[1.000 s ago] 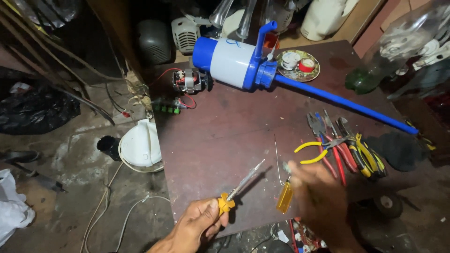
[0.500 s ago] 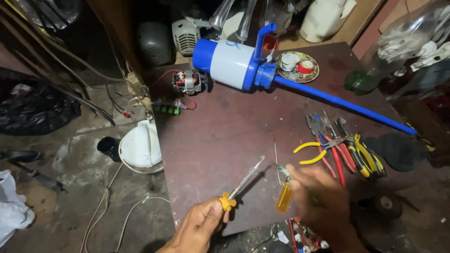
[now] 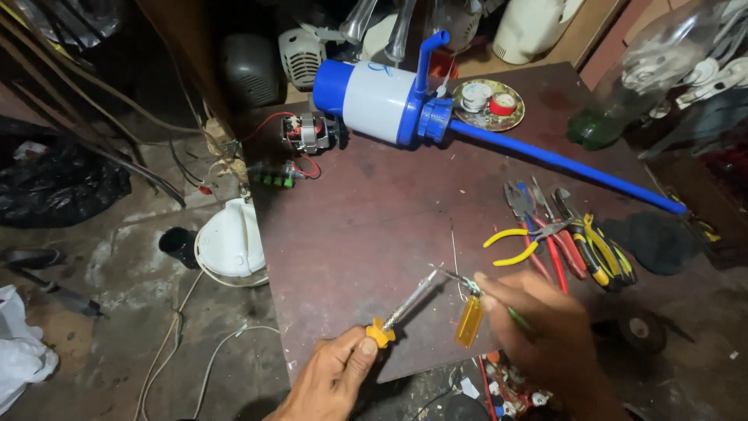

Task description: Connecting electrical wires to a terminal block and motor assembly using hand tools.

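Note:
My left hand (image 3: 333, 378) grips a soldering iron (image 3: 403, 308) by its orange collar, the metal shaft angled up and right over the dark reddish table (image 3: 374, 218). My right hand (image 3: 538, 327) pinches a thin green-tipped wire or tool (image 3: 471, 284) whose end meets the iron's tip. A yellow-handled screwdriver (image 3: 469, 321) lies on the table just under my right fingers. A thin strand of solder wire (image 3: 454, 249) stands up beside the tip.
A blue and white water pump (image 3: 382, 97) with a long blue tube (image 3: 561, 164) lies across the table's back. Pliers and cutters (image 3: 557, 238) lie at right. A small motor (image 3: 308, 132), a tin dish (image 3: 489, 105), a bottle (image 3: 623, 86) and a white lamp housing (image 3: 230, 242) are nearby.
My right hand has shifted left and up toward the iron's tip, bringing the thin green-tipped piece against it. The left hand and iron stay nearly still.

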